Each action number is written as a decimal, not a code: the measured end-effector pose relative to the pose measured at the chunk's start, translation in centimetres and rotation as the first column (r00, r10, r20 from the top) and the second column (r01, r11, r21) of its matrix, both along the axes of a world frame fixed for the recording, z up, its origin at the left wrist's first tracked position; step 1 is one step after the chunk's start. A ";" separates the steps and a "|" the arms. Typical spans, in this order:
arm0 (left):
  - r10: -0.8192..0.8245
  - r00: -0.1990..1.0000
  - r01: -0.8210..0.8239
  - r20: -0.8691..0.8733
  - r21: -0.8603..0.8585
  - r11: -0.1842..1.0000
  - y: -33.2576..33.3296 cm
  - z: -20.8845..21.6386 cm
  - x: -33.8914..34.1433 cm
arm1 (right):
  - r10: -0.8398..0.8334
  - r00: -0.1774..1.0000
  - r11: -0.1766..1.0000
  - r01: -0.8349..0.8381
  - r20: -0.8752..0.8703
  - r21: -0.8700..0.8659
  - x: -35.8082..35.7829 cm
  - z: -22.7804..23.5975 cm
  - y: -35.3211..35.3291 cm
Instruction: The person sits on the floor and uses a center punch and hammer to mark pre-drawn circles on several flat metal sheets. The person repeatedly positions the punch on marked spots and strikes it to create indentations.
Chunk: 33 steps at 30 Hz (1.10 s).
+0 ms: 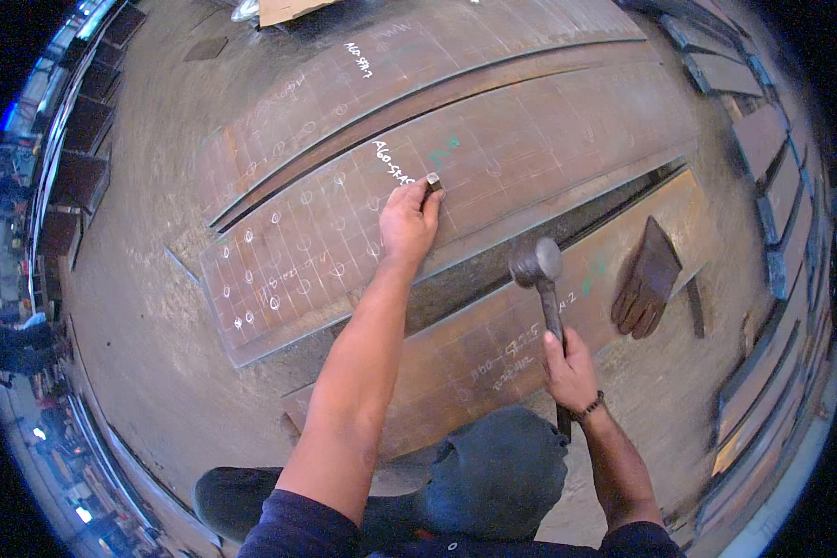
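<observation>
My left hand (407,223) is closed around a short, square-ended metal stamp or punch (433,179), held upright on the middle steel plate (549,158). Its lower end is hidden by my fingers. White chalk lettering lies just beside that hand, and chalk grid lines and small circles cover the plate. In my right hand (572,374) is a hammer (549,302), gripped by its dark handle. The hammer's head is raised over the near steel plate (456,372), to the right of the stamp and apart from it. A dark bracelet circles my right wrist.
A dark brown work glove (648,282) lies on the near plate's right end. Beyond the middle plate lies another chalk-marked plate (474,51). Dark gaps separate the plates. Stacked steel pieces (781,223) line the right side, and a small flat bar (696,309) rests by the glove.
</observation>
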<state>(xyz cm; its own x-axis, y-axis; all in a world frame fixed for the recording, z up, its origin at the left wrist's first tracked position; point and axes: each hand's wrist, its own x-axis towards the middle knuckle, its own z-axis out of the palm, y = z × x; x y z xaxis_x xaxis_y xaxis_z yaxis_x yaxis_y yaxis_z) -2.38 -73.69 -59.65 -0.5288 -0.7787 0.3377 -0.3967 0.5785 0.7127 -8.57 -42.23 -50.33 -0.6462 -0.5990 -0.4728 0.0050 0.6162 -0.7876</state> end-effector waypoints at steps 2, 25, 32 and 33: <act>0.001 0.999 0.002 0.053 -0.063 0.998 0.2 0.2 0.0 | 0.073 0.976 0.995 -0.084 -0.206 -0.044 -1.0 1.2 -3.4; 0.059 0.992 -0.035 -0.107 0.214 0.976 -0.4 1.3 0.7 | -0.020 0.991 1.000 0.023 0.129 -0.021 -1.0 -4.6 -7.7; 0.253 0.948 -0.112 -0.194 0.540 0.834 0.2 4.2 9.1 | -0.171 0.912 0.983 0.183 0.372 0.005 0.2 -4.7 -8.1; 0.275 0.947 -0.137 -0.165 0.567 0.812 0.4 4.2 10.5 | -0.185 0.901 0.980 0.197 0.394 0.008 0.4 -4.4 -8.3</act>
